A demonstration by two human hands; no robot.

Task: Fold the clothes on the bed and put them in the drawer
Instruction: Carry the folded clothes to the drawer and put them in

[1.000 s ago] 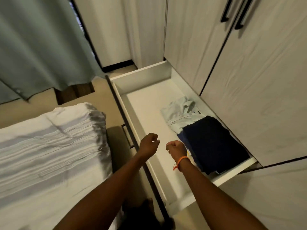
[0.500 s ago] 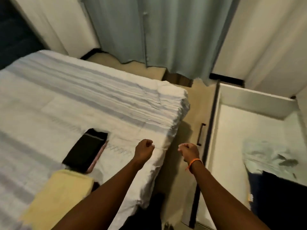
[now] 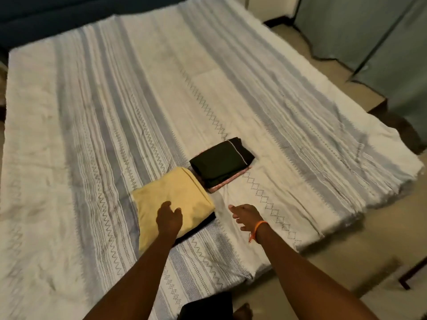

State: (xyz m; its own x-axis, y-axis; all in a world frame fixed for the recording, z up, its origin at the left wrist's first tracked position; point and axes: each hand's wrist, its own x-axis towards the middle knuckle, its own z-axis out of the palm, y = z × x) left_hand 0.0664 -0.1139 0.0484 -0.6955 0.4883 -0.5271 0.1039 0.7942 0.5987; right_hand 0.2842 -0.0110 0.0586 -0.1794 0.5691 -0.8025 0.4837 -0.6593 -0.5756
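1 bed point(image 3: 97, 139), biggest thing in view, covered w/ a white spread w/ grey-blue stripes and zigzag/diamond stitching running lengthwise; its near right corner hangs over tan floor point(image 3: 346, 245). 2 grey-green curtain panels point(image 3: 369, 31) at top right, beyond the bed's far corner. 2 stacks of folded clothes sit on the bed near its front edge, just beside each other, corners nearly touching. Stack 1: yellow folded garment point(image 3: 171, 197), lying on a dark piece point(image 3: 203, 224) that shows only as a thin strip along its near right edge. Stack 2: black folded garment point(image 3: 219, 162) w/ a thin white trim line near the far end, resting on a pink piece point(image 3: 221, 184) that peeks out along the near and right edge. So 4 folded items visible, 2 per stack; can't tell if more are hidden in between. 2 bare forearms reach in from the bottom. Left hand point(image 3: 168, 219) is over the near part of the yellow garment, fingers loosely spread, gripping nothing; can't tell if it's touching the cloth. Right hand point(image 3: 246, 215) hovers over bare spread just right of the yellow stack, fingers point(image 3: 233, 210) relaxed and parted, holding nothing. 1 orange thread band point(image 3: 257, 228) on the right wrist.
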